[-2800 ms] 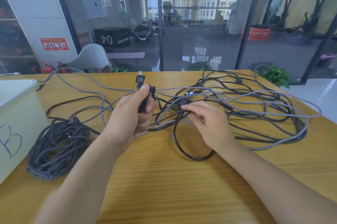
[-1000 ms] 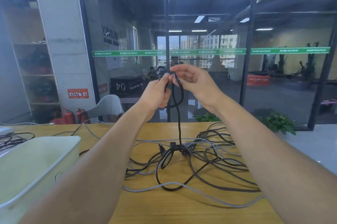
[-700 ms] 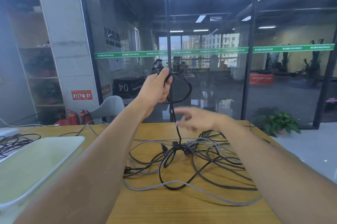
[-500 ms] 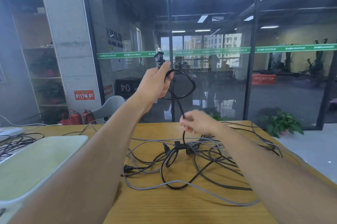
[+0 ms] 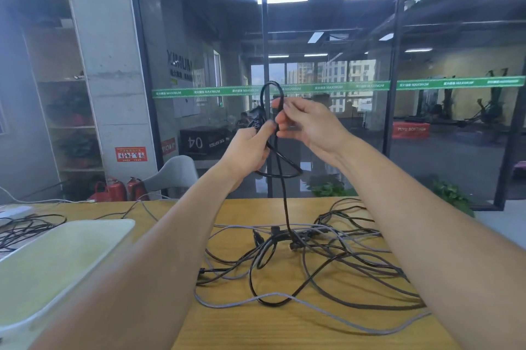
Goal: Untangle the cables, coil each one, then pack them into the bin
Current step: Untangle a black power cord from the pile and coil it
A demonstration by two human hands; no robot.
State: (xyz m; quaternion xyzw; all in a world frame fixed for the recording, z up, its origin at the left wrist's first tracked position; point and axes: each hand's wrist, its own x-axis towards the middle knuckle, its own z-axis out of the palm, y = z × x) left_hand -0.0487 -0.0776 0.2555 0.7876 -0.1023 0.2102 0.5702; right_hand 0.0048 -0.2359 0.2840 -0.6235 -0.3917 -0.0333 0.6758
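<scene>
Two hands raised above table [image 5: 256, 327]: left hand [image 5: 248, 151] grips black cable [image 5: 285, 201] coil, right hand [image 5: 308, 124] pinches its loop; rest trails into tangle [image 5: 327, 261] beside bin [image 5: 57, 264].

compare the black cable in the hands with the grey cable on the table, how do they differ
The black cable is lifted, looped between the left hand and right hand, hanging taut to the pile; the grey cable lies slack on the table. Black looks smooth and dark, grey paler. Both run into the same tangle.
</scene>
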